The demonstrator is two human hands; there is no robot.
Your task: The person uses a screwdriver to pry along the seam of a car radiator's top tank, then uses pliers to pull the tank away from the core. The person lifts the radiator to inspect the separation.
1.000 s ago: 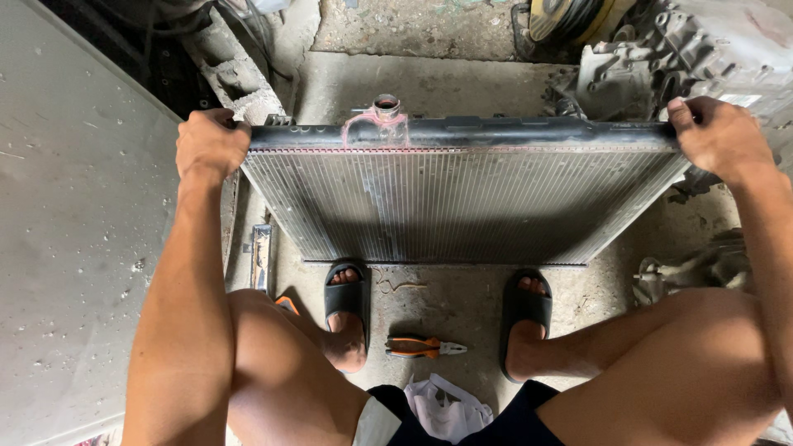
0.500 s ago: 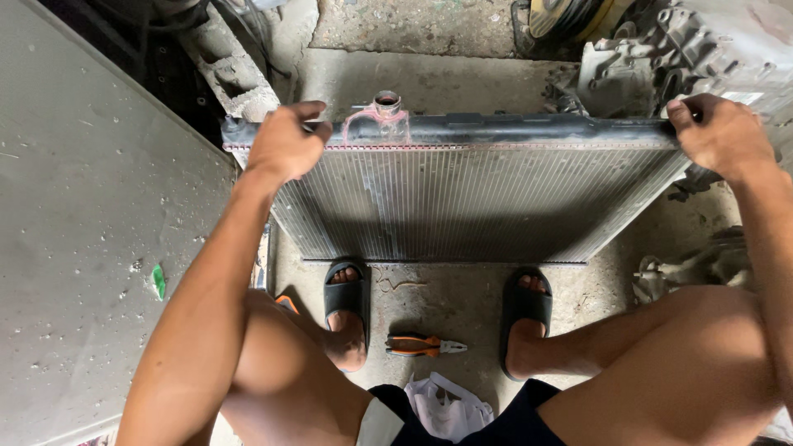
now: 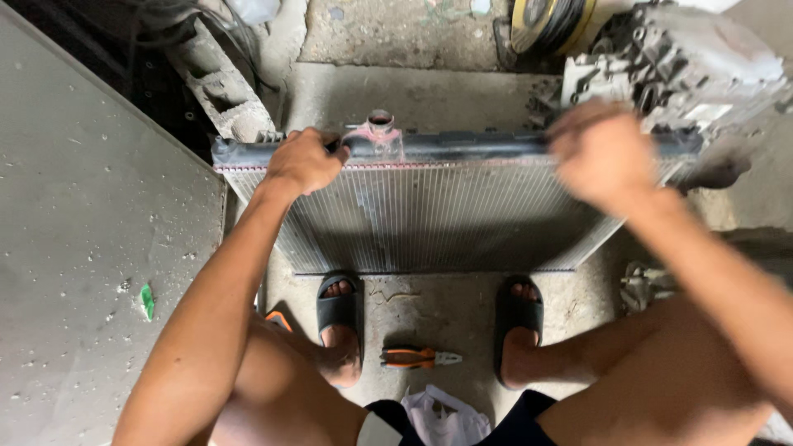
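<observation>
A car radiator [image 3: 438, 219] stands on edge on the concrete floor in front of my feet, its finned core facing me and a black tank along its top. My left hand [image 3: 304, 161] grips that top tank just left of the pink-stained filler neck [image 3: 380, 124]. In front of the right part of the top tank is my right hand [image 3: 603, 153], fingers curled and blurred by motion. Whether it touches the radiator cannot be told.
Orange-handled pliers [image 3: 417, 357] lie between my black sandals [image 3: 337, 307], with a white cloth [image 3: 446, 417] nearer me. A grey engine part [image 3: 677, 62] sits behind the radiator at right, a coil of cable [image 3: 541, 21] beyond it. A grey panel [image 3: 91, 248] fills the left.
My left hand slid from the radiator's left end to beside the filler neck. My right hand has left the right end and moved leftward. The radiator shifted slightly.
</observation>
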